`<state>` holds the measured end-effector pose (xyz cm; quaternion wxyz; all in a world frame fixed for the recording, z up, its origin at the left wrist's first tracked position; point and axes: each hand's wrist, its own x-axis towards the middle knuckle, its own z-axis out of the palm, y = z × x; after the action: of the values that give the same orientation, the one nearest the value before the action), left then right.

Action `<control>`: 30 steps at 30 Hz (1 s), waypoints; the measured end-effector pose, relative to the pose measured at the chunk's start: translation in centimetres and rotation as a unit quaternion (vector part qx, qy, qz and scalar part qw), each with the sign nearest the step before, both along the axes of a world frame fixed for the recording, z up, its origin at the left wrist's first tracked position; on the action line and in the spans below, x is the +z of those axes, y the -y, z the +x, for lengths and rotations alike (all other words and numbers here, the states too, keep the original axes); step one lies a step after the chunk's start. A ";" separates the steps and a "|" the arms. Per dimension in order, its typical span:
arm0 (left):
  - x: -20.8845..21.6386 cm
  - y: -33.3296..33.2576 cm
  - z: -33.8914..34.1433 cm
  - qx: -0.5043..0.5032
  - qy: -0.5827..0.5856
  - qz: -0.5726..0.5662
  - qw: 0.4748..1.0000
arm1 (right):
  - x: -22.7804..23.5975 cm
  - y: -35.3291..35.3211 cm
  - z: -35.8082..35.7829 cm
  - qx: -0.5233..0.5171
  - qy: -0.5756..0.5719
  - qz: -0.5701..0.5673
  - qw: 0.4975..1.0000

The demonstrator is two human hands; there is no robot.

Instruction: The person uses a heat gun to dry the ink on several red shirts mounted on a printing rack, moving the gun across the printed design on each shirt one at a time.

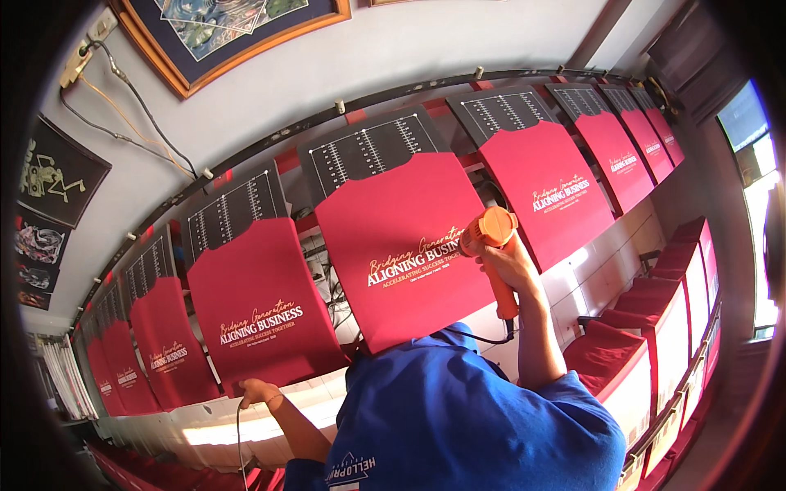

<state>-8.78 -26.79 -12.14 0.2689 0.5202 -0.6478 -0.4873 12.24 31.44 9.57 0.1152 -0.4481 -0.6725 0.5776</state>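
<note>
My right hand (516,266) is wrapped round an orange hot-air gun (491,227) that looks like a hair dryer. Its nozzle is over the white print on a red shirt (409,209) stretched on a dark printing board (368,151) in front of me. A black cord (495,338) runs from the gun's handle toward my body. Down at the left, my left hand (259,393) is closed on a thin dark cable (239,434) that hangs below it. That hand is by the lower edge of the neighbouring red shirt (262,286), which carries the same print.
Boards with red shirts, such as one at the right (544,184), line a curved black rail (295,125). Stacked red cloth (606,356) sits on a rack behind me at the right. Wall cables (135,106) hang near a framed picture (182,78).
</note>
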 end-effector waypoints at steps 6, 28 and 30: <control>-1.2 0.8 1.0 -0.036 -0.023 -0.086 0.995 | 0.2 -0.6 0.8 -0.041 -0.017 0.017 0.999; -0.9 9.5 7.5 -0.028 -0.117 0.080 0.990 | -0.5 -0.5 1.6 -0.024 -0.117 -0.022 0.993; -0.5 11.4 7.0 -0.018 -0.096 0.061 0.993 | 0.1 0.4 1.7 -0.030 -0.095 -0.085 0.991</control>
<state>-1.77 -38.22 -12.65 0.2890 0.4750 -0.5973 -0.5781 13.95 31.05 9.69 0.1573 -0.4189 -0.5930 0.6695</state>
